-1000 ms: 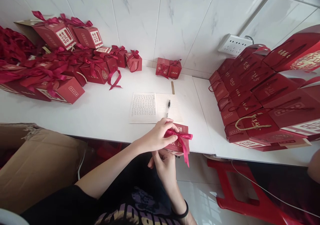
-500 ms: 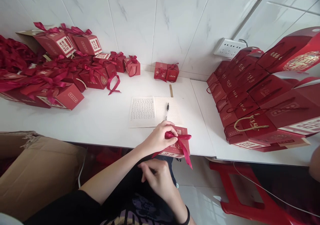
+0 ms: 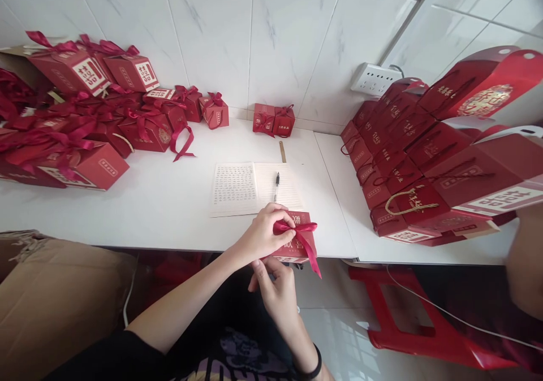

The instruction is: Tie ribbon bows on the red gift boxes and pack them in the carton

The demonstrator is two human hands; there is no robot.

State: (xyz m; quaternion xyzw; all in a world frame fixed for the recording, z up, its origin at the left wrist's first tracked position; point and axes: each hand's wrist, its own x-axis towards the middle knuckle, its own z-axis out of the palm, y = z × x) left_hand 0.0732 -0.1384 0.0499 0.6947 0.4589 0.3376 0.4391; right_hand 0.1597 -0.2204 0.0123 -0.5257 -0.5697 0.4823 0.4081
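Note:
My left hand [image 3: 271, 231] is closed in a pinch on the knot of a dark red ribbon [image 3: 306, 234], tied in a bow over a red gift box [image 3: 292, 251]. The box has pale printed characters and sits at the table's front edge. One ribbon tail hangs loose down its right side. Just below the box, my right hand [image 3: 275, 288] has its thumb and fingers closed near where the left ribbon tail runs. Whatever is between those fingers is hidden.
An open notebook [image 3: 233, 191] lies behind the box with a pen [image 3: 277, 186] on it. Ribboned red boxes [image 3: 146, 129] crowd the left; stacked red boxes [image 3: 394, 166] fill the right. A cardboard box [image 3: 63, 296], a red stool [image 3: 394, 324] and another person's arm [image 3: 526, 262] are nearby.
My right hand has moved up to the box's lower left, and its fingers have closed near the ribbon tail. My left hand keeps its pinch on the bow. The view has shifted slightly.

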